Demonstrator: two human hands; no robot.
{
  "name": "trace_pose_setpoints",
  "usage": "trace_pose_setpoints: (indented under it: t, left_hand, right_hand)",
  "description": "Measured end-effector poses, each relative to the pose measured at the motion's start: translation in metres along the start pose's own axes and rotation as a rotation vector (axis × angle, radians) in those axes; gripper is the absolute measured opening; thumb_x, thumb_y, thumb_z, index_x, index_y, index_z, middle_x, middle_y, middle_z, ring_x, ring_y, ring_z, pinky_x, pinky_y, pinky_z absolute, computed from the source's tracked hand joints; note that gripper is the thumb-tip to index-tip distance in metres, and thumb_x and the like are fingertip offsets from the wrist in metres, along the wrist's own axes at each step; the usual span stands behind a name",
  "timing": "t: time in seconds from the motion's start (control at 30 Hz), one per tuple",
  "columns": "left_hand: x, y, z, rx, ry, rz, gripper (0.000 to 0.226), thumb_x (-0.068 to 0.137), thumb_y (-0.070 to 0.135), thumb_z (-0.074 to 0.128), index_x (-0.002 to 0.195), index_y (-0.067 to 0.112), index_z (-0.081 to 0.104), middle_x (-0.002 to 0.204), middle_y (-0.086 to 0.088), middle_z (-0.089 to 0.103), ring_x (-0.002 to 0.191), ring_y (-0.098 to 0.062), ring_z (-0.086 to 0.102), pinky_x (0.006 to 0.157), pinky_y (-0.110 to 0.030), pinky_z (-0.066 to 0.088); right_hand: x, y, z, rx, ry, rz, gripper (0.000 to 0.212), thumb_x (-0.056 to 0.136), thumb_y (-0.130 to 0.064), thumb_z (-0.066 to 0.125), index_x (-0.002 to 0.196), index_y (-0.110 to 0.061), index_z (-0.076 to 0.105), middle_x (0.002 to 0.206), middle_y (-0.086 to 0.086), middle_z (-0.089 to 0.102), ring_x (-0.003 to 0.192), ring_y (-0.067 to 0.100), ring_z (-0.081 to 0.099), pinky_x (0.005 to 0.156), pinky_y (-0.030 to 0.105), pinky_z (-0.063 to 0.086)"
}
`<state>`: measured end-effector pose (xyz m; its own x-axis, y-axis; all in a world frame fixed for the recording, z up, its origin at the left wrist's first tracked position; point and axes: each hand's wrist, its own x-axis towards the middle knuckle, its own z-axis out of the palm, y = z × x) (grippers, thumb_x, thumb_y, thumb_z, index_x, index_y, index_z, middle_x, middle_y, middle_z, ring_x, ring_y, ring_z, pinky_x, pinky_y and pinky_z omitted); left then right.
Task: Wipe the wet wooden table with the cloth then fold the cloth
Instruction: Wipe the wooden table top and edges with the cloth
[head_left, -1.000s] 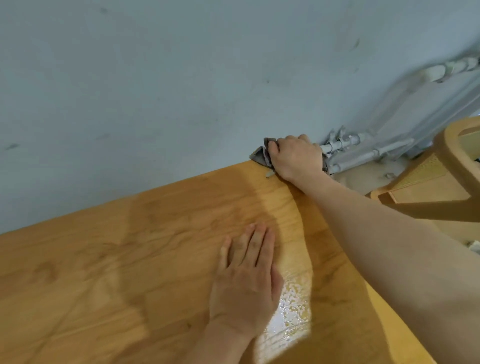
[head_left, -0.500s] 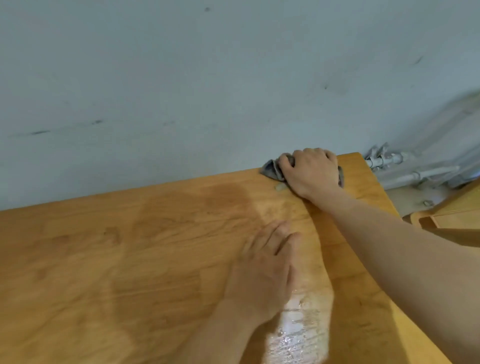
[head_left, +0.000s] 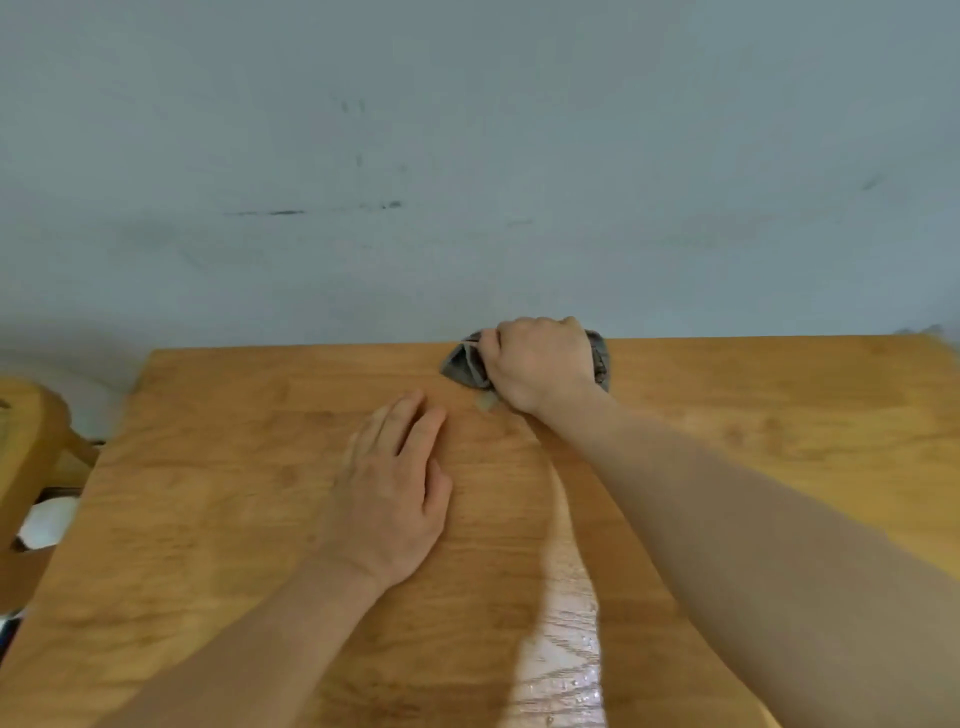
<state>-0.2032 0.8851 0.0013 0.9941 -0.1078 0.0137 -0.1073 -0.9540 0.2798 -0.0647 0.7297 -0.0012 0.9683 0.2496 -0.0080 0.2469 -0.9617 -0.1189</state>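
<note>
Grey crumpled cloth bunched in your R hand, fingers curled tight, at far edge of orange-brown wooden table. Your L hand flat, fingers straight, on wood.

cloth mostly under right hand

Wooden table: light top with visible grain. A wet streak glistens on the near part, beaded with water, and narrows toward the far edge. The grey cloth lies bunched on the top at the far edge, gripped under the right hand. The left hand rests flat, fingers straight, near the cloth but apart from it.
</note>
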Motion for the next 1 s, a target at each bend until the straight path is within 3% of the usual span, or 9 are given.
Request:
trace_pose_setpoints:
  t: [0.17,0.3,0.43,0.53,0.6,0.67,0.77,0.9,1.0]
  left_hand:
    - [0.005,0.001,0.0,-0.011,0.009,0.013,0.051,0.09,0.03,0.03,0.135,0.014,0.047,0.144,-0.009,0.042,0.135,-0.025,0.035,0.111,-0.047,0.032]
    - [0.005,-0.003,0.0,-0.048,0.023,0.037,0.048,0.09,0.029,0.03,0.131,0.014,0.05,0.142,-0.009,0.043,0.134,-0.026,0.037,0.109,-0.049,0.035]
    - [0.005,-0.007,0.001,-0.086,0.018,0.049,0.048,0.09,0.03,0.029,0.13,0.013,0.05,0.14,-0.011,0.045,0.132,-0.029,0.039,0.106,-0.052,0.038]
    - [0.003,-0.008,-0.001,-0.102,0.001,0.069,0.047,0.092,0.031,0.029,0.132,0.015,0.049,0.142,-0.01,0.043,0.135,-0.027,0.037,0.108,-0.05,0.037]
    - [-0.001,-0.014,-0.005,-0.11,-0.064,0.102,0.053,0.094,0.035,0.02,0.143,0.02,0.037,0.153,-0.003,0.028,0.145,-0.018,0.017,0.118,-0.043,0.02]
    - [-0.004,-0.032,-0.012,-0.071,-0.127,0.196,0.059,0.093,0.041,0.011,0.149,0.026,0.025,0.158,0.004,0.016,0.144,-0.008,0.001,0.118,-0.035,0.006]
    - [-0.018,-0.077,-0.029,0.022,-0.125,0.248,0.053,0.095,0.041,0.016,0.145,0.032,0.031,0.155,0.005,0.029,0.143,-0.011,0.02,0.114,-0.04,0.026]
    - [-0.051,-0.138,-0.045,0.017,-0.057,-0.034,0.05,0.095,0.041,0.021,0.142,0.035,0.037,0.153,0.007,0.03,0.142,-0.007,0.018,0.114,-0.036,0.018]
    - [-0.075,-0.162,-0.05,0.06,-0.019,-0.123,0.048,0.095,0.04,0.025,0.141,0.035,0.039,0.152,0.002,0.035,0.141,-0.015,0.028,0.114,-0.044,0.024]
  right_hand:
    - [0.014,-0.03,0.004,0.048,-0.002,-0.075,0.042,0.101,-0.037,0.026,0.076,-0.018,0.054,0.091,0.005,0.069,0.082,0.027,0.06,0.077,0.039,0.032]
    - [0.004,0.004,-0.007,0.102,-0.024,-0.133,0.035,0.102,-0.04,0.027,0.077,-0.024,0.048,0.099,0.006,0.07,0.095,0.031,0.062,0.082,0.041,0.038]
    - [-0.018,0.067,-0.017,0.024,0.042,0.157,0.041,0.1,-0.036,0.029,0.065,-0.022,0.045,0.089,0.014,0.069,0.088,0.034,0.06,0.078,0.041,0.034]
    - [-0.02,0.07,-0.011,-0.021,0.062,0.347,0.047,0.099,-0.032,0.028,0.059,-0.018,0.047,0.073,0.011,0.061,0.076,0.031,0.05,0.082,0.041,0.032]
    - [-0.016,0.05,-0.005,-0.053,0.087,0.428,0.049,0.098,-0.031,0.027,0.056,-0.016,0.048,0.068,0.006,0.057,0.073,0.027,0.047,0.09,0.042,0.032]
    - [-0.012,0.023,0.002,-0.063,0.101,0.415,0.05,0.098,-0.031,0.028,0.058,-0.015,0.052,0.062,0.001,0.051,0.074,0.028,0.05,0.091,0.042,0.032]
    - [0.0,-0.03,0.009,-0.045,0.077,0.311,0.049,0.098,-0.032,0.027,0.062,-0.016,0.055,0.064,-0.001,0.05,0.076,0.028,0.052,0.087,0.042,0.032]
    - [0.021,-0.112,0.013,-0.005,0.019,0.174,0.045,0.1,-0.029,0.026,0.067,-0.019,0.054,0.071,0.0,0.054,0.081,0.027,0.054,0.081,0.043,0.028]
    - [0.031,-0.174,0.017,0.021,-0.013,0.082,0.046,0.101,-0.034,0.022,0.078,-0.019,0.059,0.082,0.001,0.059,0.091,0.027,0.057,0.087,0.044,0.031]
